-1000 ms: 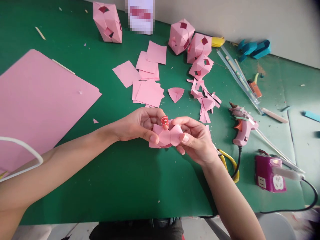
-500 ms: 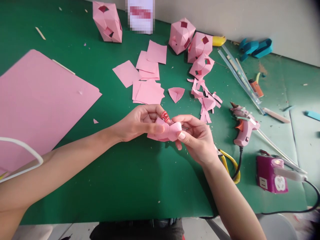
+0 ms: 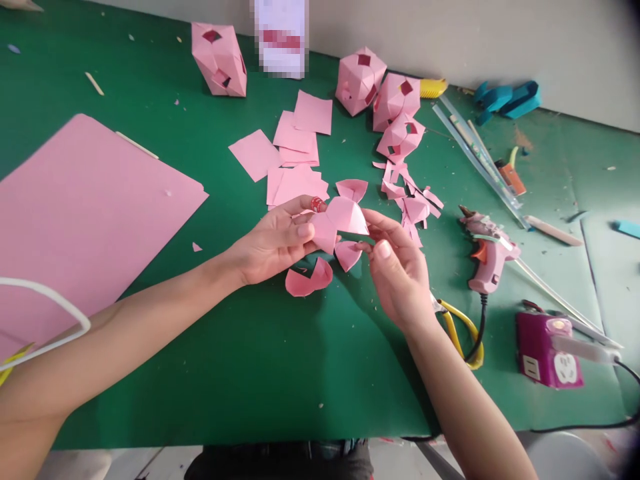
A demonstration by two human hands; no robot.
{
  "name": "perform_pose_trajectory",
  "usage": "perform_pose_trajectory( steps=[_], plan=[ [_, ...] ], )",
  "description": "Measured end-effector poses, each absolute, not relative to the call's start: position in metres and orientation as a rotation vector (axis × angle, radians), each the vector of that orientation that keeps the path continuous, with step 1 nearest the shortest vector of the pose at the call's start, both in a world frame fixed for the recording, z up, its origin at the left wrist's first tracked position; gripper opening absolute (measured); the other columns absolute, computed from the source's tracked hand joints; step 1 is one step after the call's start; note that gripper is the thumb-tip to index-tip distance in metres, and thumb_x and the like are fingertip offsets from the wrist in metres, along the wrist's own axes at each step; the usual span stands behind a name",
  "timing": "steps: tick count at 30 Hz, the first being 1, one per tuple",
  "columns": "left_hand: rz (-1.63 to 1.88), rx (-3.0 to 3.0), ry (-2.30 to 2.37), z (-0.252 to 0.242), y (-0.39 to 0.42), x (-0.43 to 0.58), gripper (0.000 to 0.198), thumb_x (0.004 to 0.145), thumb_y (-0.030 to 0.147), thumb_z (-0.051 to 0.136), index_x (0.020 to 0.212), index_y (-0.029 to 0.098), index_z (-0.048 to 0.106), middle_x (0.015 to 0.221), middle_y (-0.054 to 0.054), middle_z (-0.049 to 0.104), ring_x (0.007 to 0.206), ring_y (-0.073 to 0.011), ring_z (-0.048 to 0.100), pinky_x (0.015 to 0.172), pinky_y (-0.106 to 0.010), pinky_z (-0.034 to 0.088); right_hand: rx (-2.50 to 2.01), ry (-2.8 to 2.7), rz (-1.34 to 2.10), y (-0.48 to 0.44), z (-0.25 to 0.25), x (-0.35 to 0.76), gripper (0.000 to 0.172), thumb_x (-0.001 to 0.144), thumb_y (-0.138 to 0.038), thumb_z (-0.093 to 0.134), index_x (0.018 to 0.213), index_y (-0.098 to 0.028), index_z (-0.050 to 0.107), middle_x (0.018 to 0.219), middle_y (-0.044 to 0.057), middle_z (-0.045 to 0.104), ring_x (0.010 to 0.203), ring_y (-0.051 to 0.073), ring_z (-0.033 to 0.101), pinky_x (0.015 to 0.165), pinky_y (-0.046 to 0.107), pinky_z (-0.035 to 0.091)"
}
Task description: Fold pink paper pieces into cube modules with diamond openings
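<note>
My left hand (image 3: 273, 243) pinches a folded pink paper petal piece (image 3: 336, 223) between thumb and fingers; one fingertip carries red nail art. My right hand (image 3: 397, 270) is beside it, fingers curled, its fingertips on the piece's right edge and near a smaller pink petal (image 3: 347, 254) just below. A curved pink petal (image 3: 307, 280) lies on the green mat under my left hand. Another petal (image 3: 353, 188) lies just beyond.
Pink paper squares (image 3: 295, 157), several folded pink paper lanterns (image 3: 385, 97), paper scraps (image 3: 410, 200), a large pink sheet (image 3: 85, 213), a pink glue gun (image 3: 485, 250), a purple power socket (image 3: 547, 350), yellow-handled scissors (image 3: 463, 330) and glue sticks (image 3: 475, 153) lie on the green mat (image 3: 250, 360).
The folded bundle has come apart: two petals have dropped onto the mat below my hands. Both hands have moved slightly away from me, and my right hand's grip has loosened.
</note>
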State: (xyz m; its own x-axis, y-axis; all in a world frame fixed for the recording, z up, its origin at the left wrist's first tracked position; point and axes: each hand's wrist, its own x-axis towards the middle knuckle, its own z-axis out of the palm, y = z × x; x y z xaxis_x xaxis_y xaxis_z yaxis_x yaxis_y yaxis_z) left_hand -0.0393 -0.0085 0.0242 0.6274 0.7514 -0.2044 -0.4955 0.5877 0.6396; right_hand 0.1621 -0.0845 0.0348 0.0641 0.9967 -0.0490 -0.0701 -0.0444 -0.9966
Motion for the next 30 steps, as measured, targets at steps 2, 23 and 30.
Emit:
perform_pose_trajectory(
  steps=[2, 23, 30],
  plan=[
    [0.776, 0.564, 0.495, 0.024, -0.007, -0.039, 0.041, 0.069, 0.029, 0.097, 0.100, 0.022, 0.071, 0.100, 0.002, 0.075, 0.092, -0.0126, 0.074, 0.093, -0.027, 0.061, -1.289, -1.200, 1.066, -0.087, 0.036, 0.160, 0.032, 0.093, -0.048, 0.074, 0.117, -0.028, 0.067, 0.118, 0.007, 0.066, 0.109, 0.022, 0.063, 0.094, 0.039, 0.054],
    [0.792, 0.540, 0.531, 0.022, 0.000, -0.044, 0.048, 0.073, 0.026, 0.093, 0.110, 0.020, 0.064, 0.090, 0.001, 0.075, 0.079, -0.0144, 0.075, 0.081, -0.028, 0.059, -1.185, -1.956, 0.777, -0.090, 0.044, 0.158, 0.008, 0.095, -0.019, 0.065, 0.091, -0.025, 0.069, 0.120, 0.009, 0.070, 0.120, 0.028, 0.060, 0.106, 0.052, 0.049],
    [0.773, 0.519, 0.519, 0.023, -0.001, -0.044, 0.043, 0.074, 0.023, 0.092, 0.106, 0.020, 0.064, 0.084, 0.003, 0.072, 0.079, -0.0138, 0.075, 0.081, -0.026, 0.058, -1.292, -2.251, 0.611, -0.095, 0.035, 0.151, 0.021, 0.093, -0.032, 0.075, 0.113, -0.027, 0.072, 0.129, 0.009, 0.073, 0.133, 0.035, 0.051, 0.105, 0.056, 0.043]
  ],
)
